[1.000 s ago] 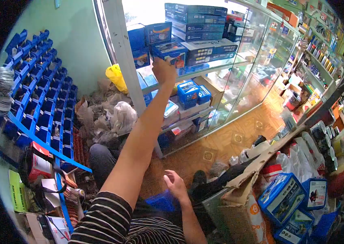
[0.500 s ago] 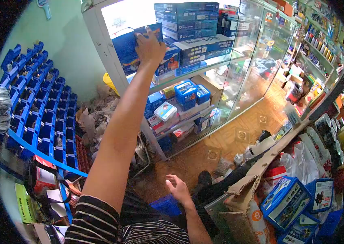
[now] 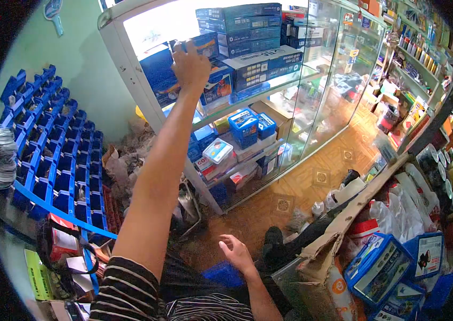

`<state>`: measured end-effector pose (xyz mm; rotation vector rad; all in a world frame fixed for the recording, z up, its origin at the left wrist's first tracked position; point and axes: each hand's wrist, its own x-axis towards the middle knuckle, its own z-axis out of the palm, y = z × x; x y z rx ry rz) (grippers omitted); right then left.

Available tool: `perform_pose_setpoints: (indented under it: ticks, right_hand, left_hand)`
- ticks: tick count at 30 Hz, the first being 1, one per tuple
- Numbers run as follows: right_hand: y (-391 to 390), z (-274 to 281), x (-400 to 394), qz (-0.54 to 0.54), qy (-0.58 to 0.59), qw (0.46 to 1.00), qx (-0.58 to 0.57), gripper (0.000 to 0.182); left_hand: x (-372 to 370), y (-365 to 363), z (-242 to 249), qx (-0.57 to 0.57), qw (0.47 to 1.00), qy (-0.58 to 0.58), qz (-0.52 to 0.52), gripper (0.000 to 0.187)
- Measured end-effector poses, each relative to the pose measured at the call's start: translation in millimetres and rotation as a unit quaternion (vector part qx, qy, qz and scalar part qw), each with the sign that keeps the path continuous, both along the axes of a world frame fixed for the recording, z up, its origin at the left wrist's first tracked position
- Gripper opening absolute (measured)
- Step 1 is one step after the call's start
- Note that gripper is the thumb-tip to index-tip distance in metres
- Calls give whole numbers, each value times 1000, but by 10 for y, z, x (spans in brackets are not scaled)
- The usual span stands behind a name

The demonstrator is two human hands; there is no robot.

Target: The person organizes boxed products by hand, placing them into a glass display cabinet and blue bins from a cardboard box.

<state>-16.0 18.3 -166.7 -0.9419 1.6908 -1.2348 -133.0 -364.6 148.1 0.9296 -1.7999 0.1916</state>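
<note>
My left hand [image 3: 191, 67] reaches up to the cabinet's upper shelf, its fingers bent over the top of a dark blue box [image 3: 158, 72]. Beside it on the same shelf stands another blue box with an orange picture [image 3: 218, 85]. My right hand [image 3: 237, 253] hangs low in front of my body, fingers apart, holding nothing. To the right of my left hand lie a long blue and white carton [image 3: 266, 67] and a stack of flat blue boxes [image 3: 248, 29].
Blue parts bins [image 3: 58, 144] hang on the left wall near a coil of wire [image 3: 1, 158]. Small blue cases [image 3: 243, 127] sit on the lower shelf. At the right, a torn cardboard box [image 3: 320, 249] stands beside blue packages [image 3: 379, 267]. Glass doors [image 3: 317, 96] front the cabinet.
My left hand has shifted slightly right and down along the boxes, and the dark blue box looks slightly lower in view. My right hand remains low and open.
</note>
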Motion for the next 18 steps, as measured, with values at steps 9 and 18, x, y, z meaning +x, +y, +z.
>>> perform_pose_setpoints:
  ticks: [9,18]
  right_hand:
    - [-14,-102,10,13,12,1000,3,37]
    - [12,-133,22,5,11,1000,-16,34]
  left_hand:
    - [-4,-151,287,-91,930,-344,92,52]
    - [63,-61,393,-47,918,-361,155,59]
